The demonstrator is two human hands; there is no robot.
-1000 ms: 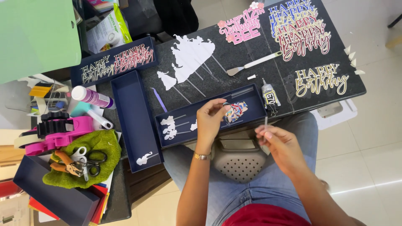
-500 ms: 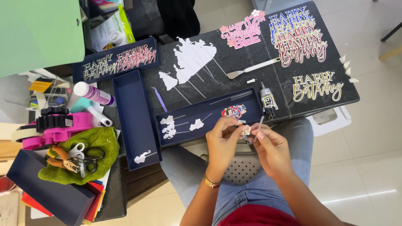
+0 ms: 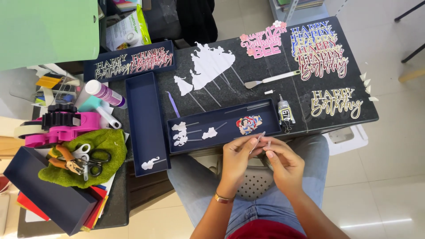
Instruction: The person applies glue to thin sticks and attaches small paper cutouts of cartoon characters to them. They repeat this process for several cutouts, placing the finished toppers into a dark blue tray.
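My left hand (image 3: 237,157), with a bracelet on the wrist, and my right hand (image 3: 285,163) meet over my lap, just below the table's front edge. Between their fingertips they pinch a thin pale stick (image 3: 257,141). Just above the hands, on the black table (image 3: 274,99), lies a long navy tray (image 3: 270,129). It holds a colourful figure cutout (image 3: 248,124) and several small white cutouts on sticks (image 3: 188,132). A small glue tube (image 3: 285,113) lies to the right of the tray.
A second navy tray (image 3: 146,119) stands upright at the left with one white cutout. White silhouette cutouts (image 3: 208,66), a spatula tool (image 3: 270,79) and lettered paper toppers (image 3: 318,51) cover the table. Further left are a pink tape dispenser (image 3: 57,128), a glue bottle (image 3: 106,94), and scissors and pliers on green cloth (image 3: 77,161).
My left hand has come back from the navy tray to meet my right hand. Both hands now work close together on the thin stick over my lap.
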